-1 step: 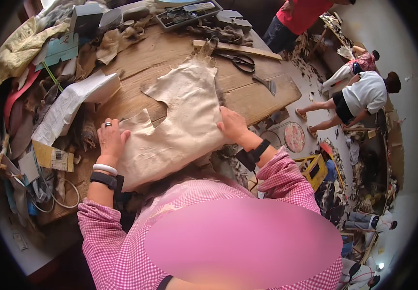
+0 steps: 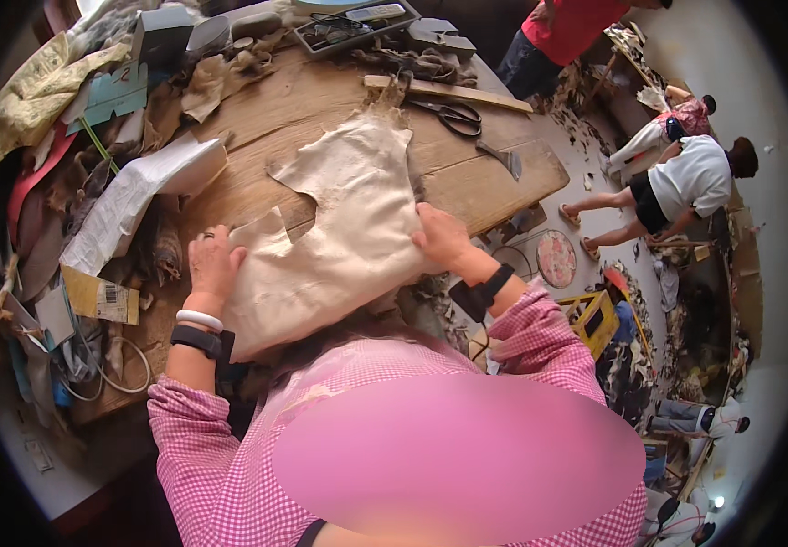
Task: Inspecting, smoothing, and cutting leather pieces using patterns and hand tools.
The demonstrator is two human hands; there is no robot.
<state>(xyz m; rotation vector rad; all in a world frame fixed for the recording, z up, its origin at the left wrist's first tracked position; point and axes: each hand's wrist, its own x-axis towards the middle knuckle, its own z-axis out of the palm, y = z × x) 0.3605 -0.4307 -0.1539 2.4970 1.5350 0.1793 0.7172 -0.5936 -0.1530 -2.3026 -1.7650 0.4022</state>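
we've got a tan hide (image 2: 339, 228) spread flat in the middle of the wooden table (image 2: 503, 178), near edge hanging toward us. our left hand (image 2: 213, 264) lies palm down on the hide's left edge, fingers spread, pressing rather than gripping. our right hand (image 2: 439, 237) pinches the hide's right edge, fingers curled on it. scissors (image 2: 453, 116) lie far right of the hide, just beside a wooden stick (image 2: 448, 91). a white roll (image 2: 139, 196) sits on the left among scraps. a person in white (image 2: 685, 178) crouches on the floor, far right.
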